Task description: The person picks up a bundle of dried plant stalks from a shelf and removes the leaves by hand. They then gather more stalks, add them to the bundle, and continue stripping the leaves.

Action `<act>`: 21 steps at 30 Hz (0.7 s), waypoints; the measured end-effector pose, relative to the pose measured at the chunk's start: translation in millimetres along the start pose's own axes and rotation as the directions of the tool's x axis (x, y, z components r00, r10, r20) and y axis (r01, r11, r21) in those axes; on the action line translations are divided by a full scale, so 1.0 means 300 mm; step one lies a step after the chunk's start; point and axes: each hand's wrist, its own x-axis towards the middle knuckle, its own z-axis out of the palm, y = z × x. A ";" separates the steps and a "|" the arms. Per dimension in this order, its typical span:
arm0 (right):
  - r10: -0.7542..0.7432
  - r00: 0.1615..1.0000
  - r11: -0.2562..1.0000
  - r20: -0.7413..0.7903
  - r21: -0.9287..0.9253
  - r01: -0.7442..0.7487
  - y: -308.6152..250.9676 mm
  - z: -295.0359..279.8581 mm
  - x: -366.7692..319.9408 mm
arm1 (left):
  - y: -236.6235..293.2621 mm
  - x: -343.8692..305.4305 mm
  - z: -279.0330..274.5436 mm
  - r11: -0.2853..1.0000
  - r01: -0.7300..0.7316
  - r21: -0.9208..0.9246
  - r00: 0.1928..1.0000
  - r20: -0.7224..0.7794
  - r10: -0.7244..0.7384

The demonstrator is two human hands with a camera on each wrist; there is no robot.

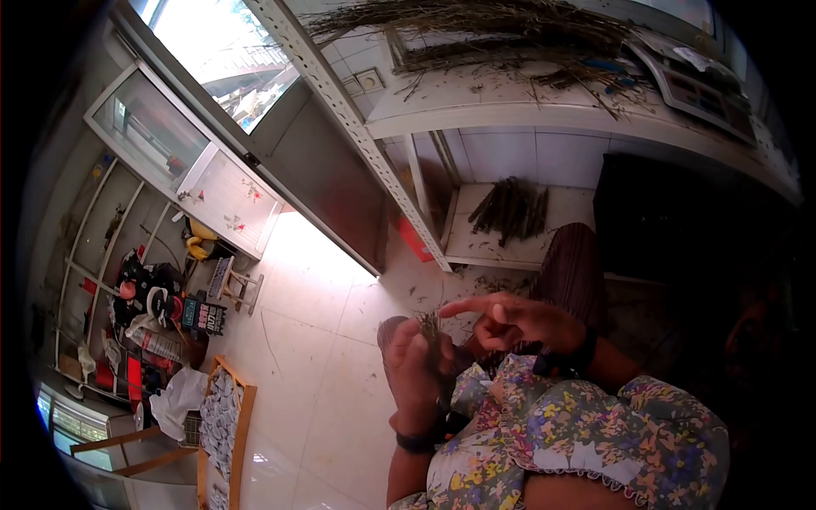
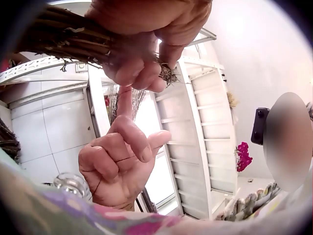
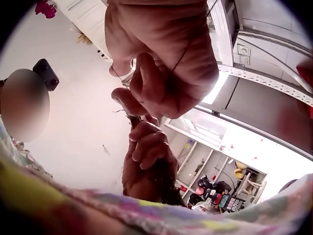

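Observation:
My left hand [image 1: 414, 374] grips a small bundle of thin dry stems [image 1: 431, 327] above the lap. In the left wrist view the stems [image 2: 63, 36] run through the left hand's [image 2: 146, 29] curled fingers, with a frayed tip poking out. Beside it is my right hand [image 1: 518, 323], index finger stretched to the bundle and the other fingers bent. A thin dark thread [image 3: 121, 81] crosses the right hand [image 3: 166, 58] in the right wrist view, running among its curled fingers. Where the thread meets the bundle is hidden.
Long dry branches [image 1: 510, 30] lie on the upper shelf [image 1: 476, 110]. Short dark bundles [image 1: 510, 211] rest on the lower shelf [image 1: 476, 246]. Plant bits are scattered on the tiled floor [image 1: 319, 340]. At the left stand a wooden-framed rack [image 1: 246, 425] and a small stool [image 1: 246, 289].

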 end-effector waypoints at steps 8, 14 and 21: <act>0.057 0.982 0.980 -0.180 0.199 -0.021 0.020 -0.032 -0.006 | 0.011 0.006 -0.059 0.995 -0.044 0.091 0.998 0.042 0.041; -0.045 0.950 0.867 -0.309 -0.484 -0.117 0.031 0.037 0.020 | 0.049 -0.010 -0.003 0.956 0.144 0.257 0.960 0.197 -0.198; 0.036 0.946 0.754 -0.323 -0.613 -0.238 -0.010 0.037 0.018 | 0.049 -0.014 -0.011 0.926 0.294 0.237 0.900 0.258 -0.352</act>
